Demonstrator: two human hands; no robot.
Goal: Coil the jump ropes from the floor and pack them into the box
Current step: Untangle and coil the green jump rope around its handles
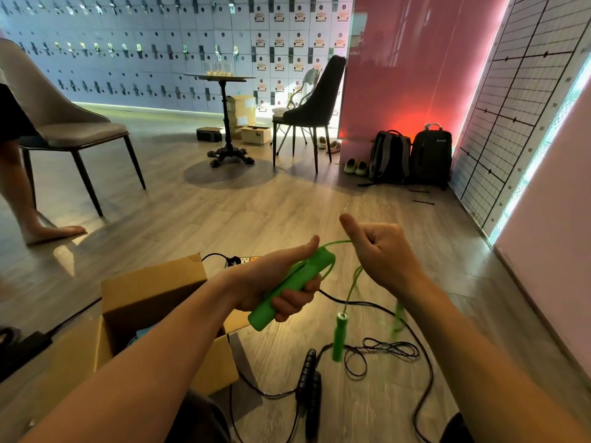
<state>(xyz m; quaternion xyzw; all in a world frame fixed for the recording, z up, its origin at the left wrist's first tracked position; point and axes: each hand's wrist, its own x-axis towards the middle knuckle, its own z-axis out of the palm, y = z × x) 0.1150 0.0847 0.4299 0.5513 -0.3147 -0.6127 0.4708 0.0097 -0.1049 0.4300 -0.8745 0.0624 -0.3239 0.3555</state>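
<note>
My left hand (281, 279) grips a green jump rope handle (292, 290) with loops of green cord lying along it. My right hand (380, 251) is closed around the green cord (335, 243) just right of that handle. The second green handle (339, 337) dangles below on the cord, blurred. A black jump rope (388, 348) lies tangled on the floor beneath, its two black handles (310, 388) side by side. An open cardboard box (153, 295) stands at the left under my left forearm, with something blue inside.
A black cable and a power strip (243, 260) lie behind the box. A grey chair (64, 129) and a person's bare foot (51, 233) are at the left. A pedestal table (228, 123), a dark chair (310, 116) and two backpacks (412, 155) stand farther back.
</note>
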